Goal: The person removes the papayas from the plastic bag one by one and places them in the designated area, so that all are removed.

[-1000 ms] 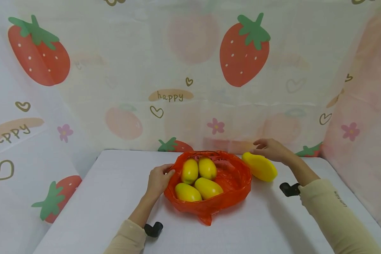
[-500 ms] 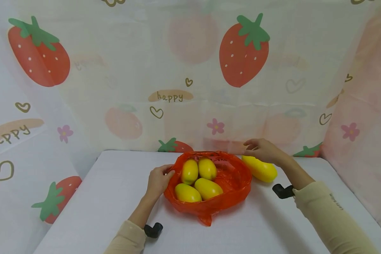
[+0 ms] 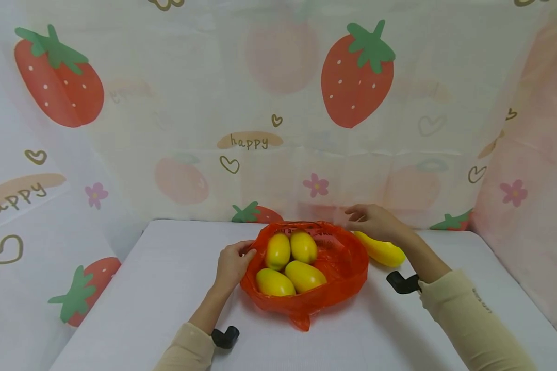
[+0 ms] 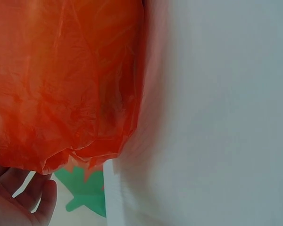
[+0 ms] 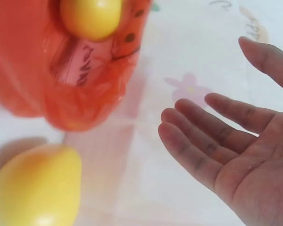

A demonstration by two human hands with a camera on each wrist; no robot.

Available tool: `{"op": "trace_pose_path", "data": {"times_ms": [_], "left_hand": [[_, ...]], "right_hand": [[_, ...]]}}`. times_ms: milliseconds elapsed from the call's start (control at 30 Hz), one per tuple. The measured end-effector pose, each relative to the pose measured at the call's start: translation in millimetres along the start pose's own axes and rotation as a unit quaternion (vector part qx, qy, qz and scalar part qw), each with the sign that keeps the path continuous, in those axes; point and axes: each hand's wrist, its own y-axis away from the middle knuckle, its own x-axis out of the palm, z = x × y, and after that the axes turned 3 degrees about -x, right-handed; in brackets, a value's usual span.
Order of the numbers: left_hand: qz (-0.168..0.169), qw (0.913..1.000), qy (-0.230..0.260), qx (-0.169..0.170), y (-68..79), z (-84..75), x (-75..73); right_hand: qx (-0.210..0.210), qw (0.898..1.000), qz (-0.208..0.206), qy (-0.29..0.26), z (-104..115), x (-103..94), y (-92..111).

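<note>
The loose yellow fruit (image 3: 384,253) lies on the worktop (image 3: 181,247), below and slightly to the near side of my right hand (image 3: 376,222), the closer of my two, its long axis slanting from far left to near right. That hand is empty, fingers loosely extended. My left hand (image 3: 231,264) grips the rim of the red bag (image 3: 341,292), where four yellow fruits (image 3: 305,276) sit gathered toward it.
</note>
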Motion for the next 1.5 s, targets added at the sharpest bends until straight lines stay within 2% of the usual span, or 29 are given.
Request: {"op": "trace_pose_path", "data": {"times_ms": [100, 433, 633, 700, 833, 1033, 1500], "left_hand": [[-0.002, 1.0000, 0.000, -0.001, 0.8, -0.7, 0.0], [-0.008, 1.0000, 0.001, 0.000, 1.2, -2.0, 0.4], [-0.007, 1.0000, -0.004, 0.000, 1.3, -2.0, -0.4], [-0.005, 1.0000, -0.004, 0.000, 1.3, -2.6, -1.0], [-0.005, 1.0000, -0.005, 0.002, 1.8, -3.7, -1.4], [-0.009, 0.9999, -0.006, 0.003, 2.2, -3.5, -0.7], [-0.006, 1.0000, -0.002, 0.000, 4.4, -5.7, -2.3]], "right_hand": [[-0.007, 1.000, 0.002, 0.003, 4, 5.5, -2], [-0.076, 0.997, 0.007, 0.002, 14, 29.0, -9], [-0.022, 0.998, 0.025, -0.060, 21, 42.0, -8], [-0.021, 0.998, 0.029, -0.057, 23, 45.3, -8], [-0.042, 0.998, 0.035, -0.014, 25, 52.4, -10], [-0.024, 0.998, 0.046, 0.017, 28, 64.4, -10], [-0.001, 0.998, 0.063, 0.009, 28, 93.0, -13]]}}
